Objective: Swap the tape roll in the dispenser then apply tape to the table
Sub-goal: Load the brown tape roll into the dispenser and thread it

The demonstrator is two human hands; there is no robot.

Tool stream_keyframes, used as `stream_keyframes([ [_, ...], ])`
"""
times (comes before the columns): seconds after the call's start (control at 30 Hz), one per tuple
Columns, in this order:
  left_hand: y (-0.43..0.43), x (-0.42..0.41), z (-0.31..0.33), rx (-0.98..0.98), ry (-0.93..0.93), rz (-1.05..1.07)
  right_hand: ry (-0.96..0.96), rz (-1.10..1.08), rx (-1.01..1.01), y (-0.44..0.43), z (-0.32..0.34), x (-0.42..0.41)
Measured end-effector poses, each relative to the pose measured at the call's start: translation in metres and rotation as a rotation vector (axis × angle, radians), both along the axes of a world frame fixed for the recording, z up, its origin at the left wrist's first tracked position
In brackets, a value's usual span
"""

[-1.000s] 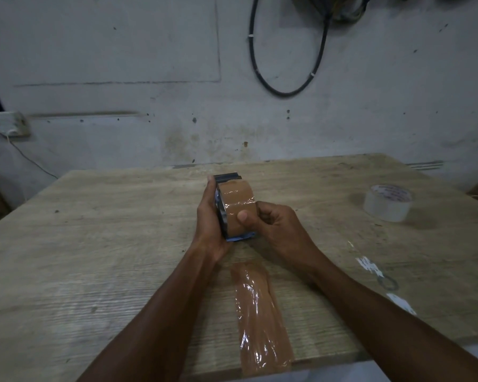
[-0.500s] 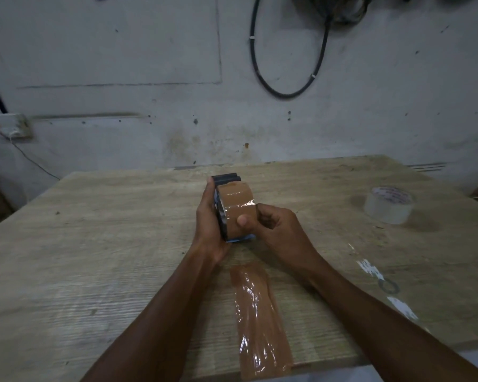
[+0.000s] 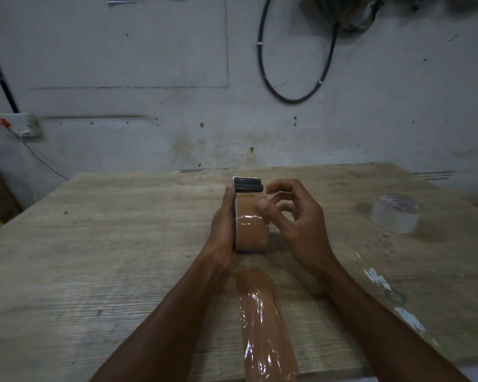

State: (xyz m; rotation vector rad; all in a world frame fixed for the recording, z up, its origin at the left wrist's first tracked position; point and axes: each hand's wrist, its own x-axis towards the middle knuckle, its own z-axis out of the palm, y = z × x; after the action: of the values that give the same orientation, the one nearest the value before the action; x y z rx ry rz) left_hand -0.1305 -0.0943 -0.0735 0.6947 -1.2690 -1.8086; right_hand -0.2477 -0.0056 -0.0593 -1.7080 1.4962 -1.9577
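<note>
A tape dispenser (image 3: 247,184) loaded with a brown tape roll (image 3: 252,227) stands upright on the wooden table (image 3: 122,257) at its middle. My left hand (image 3: 223,224) grips the dispenser along its left side, thumb up by the black head. My right hand (image 3: 293,216) hovers at the roll's right side with fingers loosely curled; its thumb tip touches the brown tape near the top. A wrinkled strip of brown tape (image 3: 262,321) lies stuck on the table, running from below the dispenser to the near edge.
A clear tape roll (image 3: 396,213) sits on the table at the right. Strips of clear tape (image 3: 392,296) shine along the right near side. A black cable loop (image 3: 293,86) hangs on the wall behind, and a socket box (image 3: 20,128) sits at the left.
My right hand has let go of the roll's front and opened, sliding up and to the right. The left hand keeps its hold; the dispenser has stayed in place.
</note>
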Motion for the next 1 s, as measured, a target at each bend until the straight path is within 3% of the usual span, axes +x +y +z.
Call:
stream_keyframes([
  [0.1, 0.001, -0.001, 0.002, -0.039, -0.013, 0.011, 0.046, -0.039, -0.013, -0.002, 0.005, -0.001],
  [0.3, -0.001, -0.003, 0.002, -0.055, -0.024, 0.052, 0.374, -0.184, 0.026, -0.009, 0.024, 0.000],
  [0.8, -0.006, -0.007, 0.000, -0.074, -0.033, 0.043, 0.723, -0.224, 0.032, -0.011, 0.046, -0.011],
  [1.0, -0.005, -0.007, 0.002, -0.016, -0.062, 0.090, 0.780, -0.272, 0.023, -0.011, 0.041, -0.006],
])
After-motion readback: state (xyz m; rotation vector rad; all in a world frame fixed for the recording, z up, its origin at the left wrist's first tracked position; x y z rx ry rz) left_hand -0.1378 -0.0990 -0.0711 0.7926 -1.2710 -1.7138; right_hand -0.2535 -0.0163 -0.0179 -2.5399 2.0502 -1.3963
